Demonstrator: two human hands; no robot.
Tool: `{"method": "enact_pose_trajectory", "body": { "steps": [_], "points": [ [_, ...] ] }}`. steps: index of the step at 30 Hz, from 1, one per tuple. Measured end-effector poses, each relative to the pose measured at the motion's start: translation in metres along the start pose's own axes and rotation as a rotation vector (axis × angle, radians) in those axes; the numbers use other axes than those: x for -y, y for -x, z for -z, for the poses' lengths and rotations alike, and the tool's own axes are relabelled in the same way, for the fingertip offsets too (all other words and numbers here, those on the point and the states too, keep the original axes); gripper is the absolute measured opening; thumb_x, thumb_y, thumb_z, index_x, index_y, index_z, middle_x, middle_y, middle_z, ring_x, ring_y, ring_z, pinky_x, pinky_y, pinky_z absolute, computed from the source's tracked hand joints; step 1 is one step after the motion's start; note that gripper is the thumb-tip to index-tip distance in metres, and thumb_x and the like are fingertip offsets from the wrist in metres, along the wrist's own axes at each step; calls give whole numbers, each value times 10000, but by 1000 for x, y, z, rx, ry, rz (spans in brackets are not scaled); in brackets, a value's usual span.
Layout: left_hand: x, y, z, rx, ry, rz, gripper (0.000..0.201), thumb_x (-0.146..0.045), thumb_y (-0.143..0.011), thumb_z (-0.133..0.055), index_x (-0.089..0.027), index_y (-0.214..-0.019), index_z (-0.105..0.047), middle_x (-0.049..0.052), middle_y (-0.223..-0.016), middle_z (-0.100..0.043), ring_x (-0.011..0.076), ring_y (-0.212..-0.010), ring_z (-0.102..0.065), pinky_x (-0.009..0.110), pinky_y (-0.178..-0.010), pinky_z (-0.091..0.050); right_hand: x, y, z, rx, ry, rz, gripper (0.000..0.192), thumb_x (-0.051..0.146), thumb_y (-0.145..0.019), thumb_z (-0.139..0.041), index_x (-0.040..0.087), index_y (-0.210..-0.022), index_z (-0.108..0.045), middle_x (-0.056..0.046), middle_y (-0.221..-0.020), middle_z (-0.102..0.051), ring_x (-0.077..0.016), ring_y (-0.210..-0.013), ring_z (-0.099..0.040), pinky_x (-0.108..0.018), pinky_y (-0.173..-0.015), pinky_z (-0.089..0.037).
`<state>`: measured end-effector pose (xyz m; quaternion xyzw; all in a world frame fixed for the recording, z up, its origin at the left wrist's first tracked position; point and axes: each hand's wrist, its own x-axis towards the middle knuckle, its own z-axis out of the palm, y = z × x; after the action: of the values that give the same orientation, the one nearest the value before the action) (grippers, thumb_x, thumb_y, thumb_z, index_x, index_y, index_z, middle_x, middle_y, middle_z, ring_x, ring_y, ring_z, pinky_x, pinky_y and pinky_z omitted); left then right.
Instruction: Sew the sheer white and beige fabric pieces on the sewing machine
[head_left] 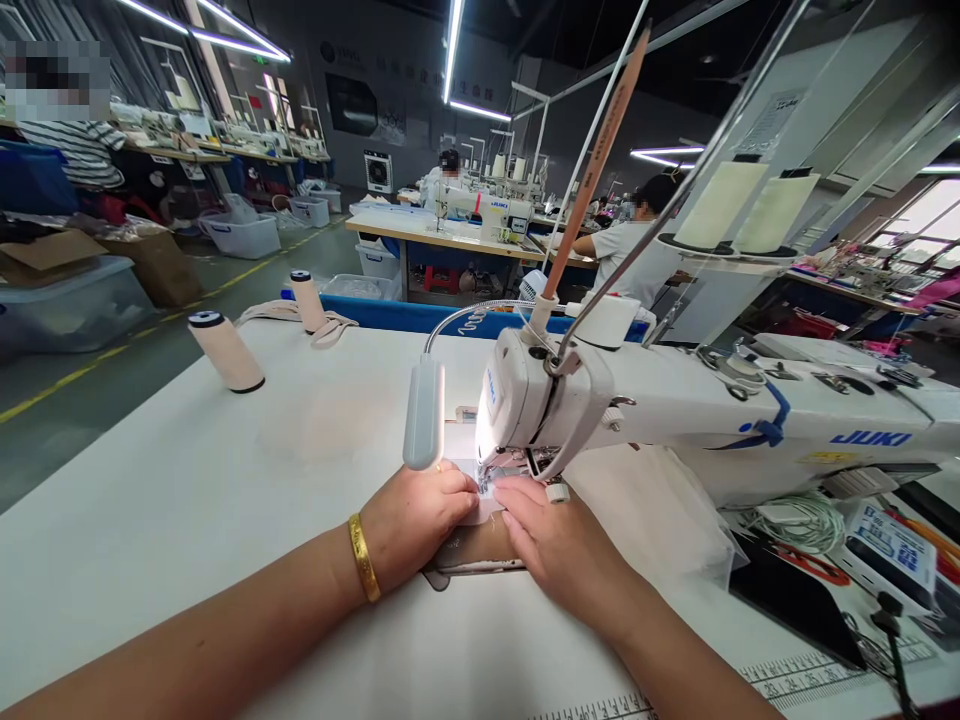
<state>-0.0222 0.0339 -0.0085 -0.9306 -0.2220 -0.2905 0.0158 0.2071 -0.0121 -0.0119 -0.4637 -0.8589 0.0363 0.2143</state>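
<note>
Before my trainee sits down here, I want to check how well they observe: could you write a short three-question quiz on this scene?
1. Which wrist wears the gold bracelet?
2. True or false: the left hand and the right hand are both close to the presser foot.
3. Which word is printed on the sewing machine? A) SINGER B) JUKI C) BROTHER

Key: 1. The left. 2. True. 3. B.

You're in a sewing workshop: a JUKI machine (675,395) near right, thread cones (227,353) left, second machine (496,216) on a far tabletop (409,236).
</note>
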Motion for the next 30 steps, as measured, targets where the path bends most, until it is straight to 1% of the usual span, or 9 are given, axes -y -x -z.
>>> {"method": "enact_pose_trajectory", "body": {
  "steps": [5,9,12,15,17,19,22,24,30],
  "points": [
    [2,0,0,12,53,36,257,-64,-978,-476,-185,-904,-690,46,-982,-761,193,-851,-670,334,-808,-515,-1,-1,1,6,13,0,297,124,-1005,-416,202,-1162,-656,-123,-1209,-706,-312,-1080,-647,-460,-841,-568],
    [2,-3,7,121,56,178,102,-230,-975,-577,-186,-1007,-662,77,-1053,-708,238,-929,-666,378,-848,-521,-2,1,4,10,3,-9,325,91,-971,-420,180,-1195,-638,-148,-1155,-717,-307,-1049,-661,-449,-810,-573],
    [-3,-7,14,219,-37,284,311,-436,-920,-674,-175,-1085,-638,96,-1041,-671,280,-891,-629,444,-829,-522,3,1,8,-31,-58,72,371,41,-953,-413,183,-1241,-598,-135,-1152,-727,-289,-1068,-666,-430,-823,-571],
    [-15,-10,23,288,-148,331,358,-521,-882,-684,-164,-873,-657,114,-943,-637,308,-856,-594,462,-751,-503,11,0,15,-84,-171,193,392,46,-978,-416,199,-1321,-531,-106,-1217,-710,-263,-1147,-635,-406,-882,-555],
    [-22,-11,29,291,-114,312,385,-517,-875,-673,-175,-708,-617,102,-888,-614,295,-832,-585,461,-741,-487,17,-1,19,-62,-230,233,367,79,-994,-424,200,-1327,-518,-100,-1215,-697,-254,-1137,-619,-387,-867,-545],
    [-27,-9,32,265,-5,273,375,-474,-887,-653,-181,-660,-597,80,-878,-616,265,-820,-588,463,-782,-480,20,-2,21,-11,-234,221,295,105,-995,-422,188,-1246,-553,-93,-1089,-697,-252,-1023,-618,-371,-781,-529],
    [-26,-4,33,270,130,252,256,-327,-931,-579,-186,-721,-622,41,-828,-628,202,-754,-584,420,-810,-477,19,-2,21,68,-139,166,188,81,-938,-439,202,-947,-582,-46,-834,-620,-231,-816,-555,-343,-651,-449],
    [-22,-1,29,269,147,237,231,-240,-954,-515,-188,-773,-648,32,-800,-628,181,-709,-572,387,-776,-477,16,-2,21,103,-74,144,187,57,-890,-460,211,-812,-533,-38,-809,-580,-219,-788,-519,-333,-646,-416],
    [-23,3,14,91,126,110,322,-127,-1000,-435,-198,-897,-732,56,-889,-697,197,-761,-597,380,-753,-472,9,3,21,146,-47,131,217,2,-837,-485,215,-806,-516,-22,-840,-624,-211,-832,-526,-339,-720,-397]
  ]
}}
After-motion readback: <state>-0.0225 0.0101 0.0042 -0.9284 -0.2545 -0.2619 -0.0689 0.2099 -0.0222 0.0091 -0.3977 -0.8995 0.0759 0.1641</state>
